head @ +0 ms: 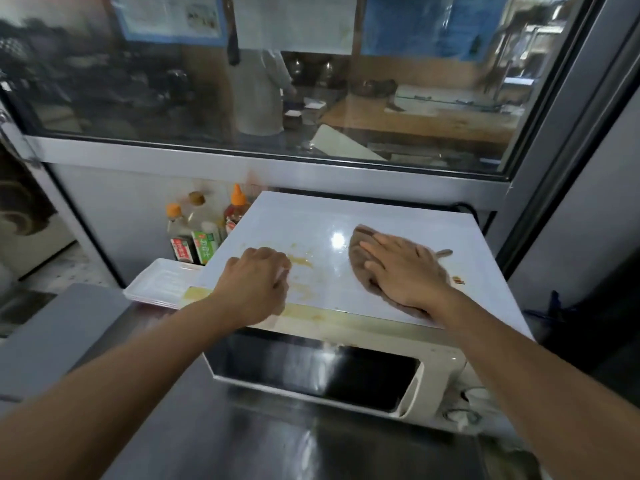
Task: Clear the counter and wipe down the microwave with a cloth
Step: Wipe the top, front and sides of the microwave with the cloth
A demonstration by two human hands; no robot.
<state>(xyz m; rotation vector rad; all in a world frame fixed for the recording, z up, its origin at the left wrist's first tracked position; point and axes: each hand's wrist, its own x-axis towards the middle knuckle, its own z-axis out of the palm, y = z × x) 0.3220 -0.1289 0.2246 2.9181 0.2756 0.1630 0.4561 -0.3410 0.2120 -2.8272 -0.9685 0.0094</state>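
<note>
Fingers (372, 252) of the right hand (405, 271) press flat on the cloth (360, 251); the yellow smear (301, 261) lies leftward, beside the curled, empty left hand (256, 282).

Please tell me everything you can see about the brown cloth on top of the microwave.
The cloth is brown, soft-looking fabric, bunched and flattened. It lies on the right part of the white top of the microwave, beside a bright light reflection. The right hand presses flat on it, fingers spread, covering most of it. A thin end sticks out on the right. The yellow stains lie to its left, not touching it.
</note>
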